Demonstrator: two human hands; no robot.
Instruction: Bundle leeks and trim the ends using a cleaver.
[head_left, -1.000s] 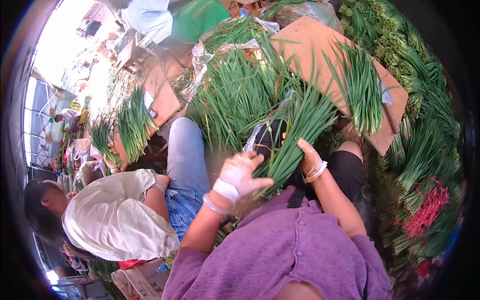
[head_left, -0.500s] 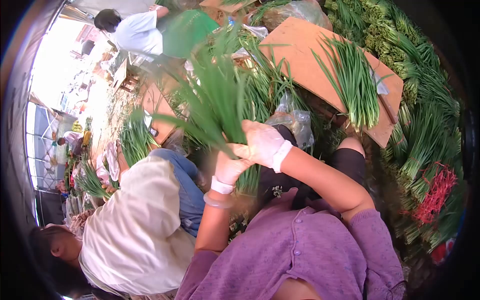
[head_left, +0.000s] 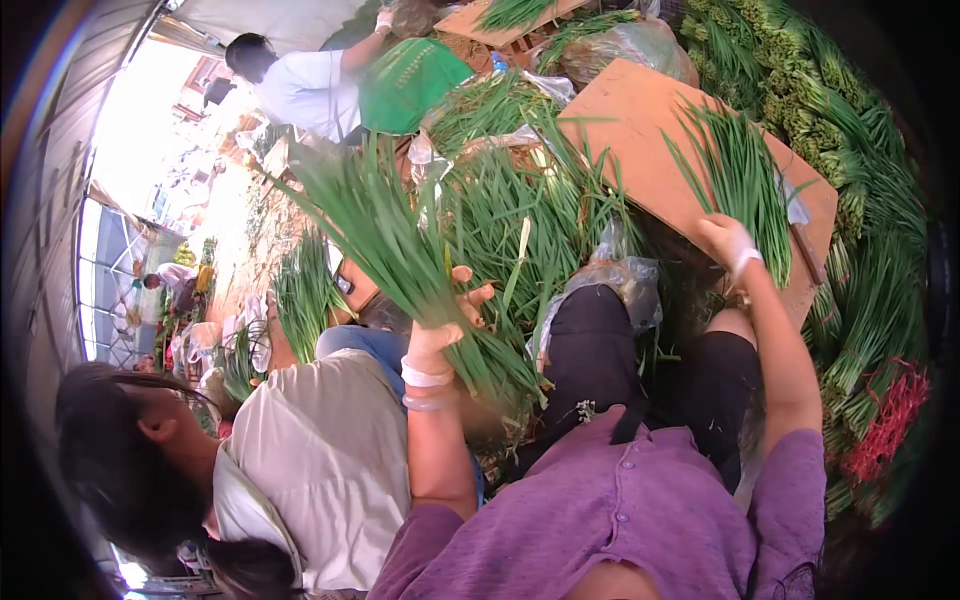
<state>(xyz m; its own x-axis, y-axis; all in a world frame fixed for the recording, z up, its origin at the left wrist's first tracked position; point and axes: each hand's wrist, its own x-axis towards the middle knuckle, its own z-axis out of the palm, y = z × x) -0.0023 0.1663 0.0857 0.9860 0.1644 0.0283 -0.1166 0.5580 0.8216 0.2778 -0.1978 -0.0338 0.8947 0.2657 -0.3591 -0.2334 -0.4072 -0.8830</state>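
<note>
A bunch of garlic chives is held up in my left hand. The leaves fan toward the upper left and the stalk ends point down to the right, slightly blurred. My right hand is at the lower edge of a wooden board, against a second pile of garlic chives. Its fingers look curled, and what they grip, if anything, is hidden. A knife with a brown handle lies on the board beside that pile. Both hands wear thin pale gloves.
Loose chives heap up in front of my knees, with plastic bags around them. Tied chive bundles are stacked at the right, with red ties on top. A co-worker sits close on my left; another person works farther off.
Both hands were together on the held chives. My right hand has let go and moved right to the board, while my left hand keeps the bunch, now tipped further left.
</note>
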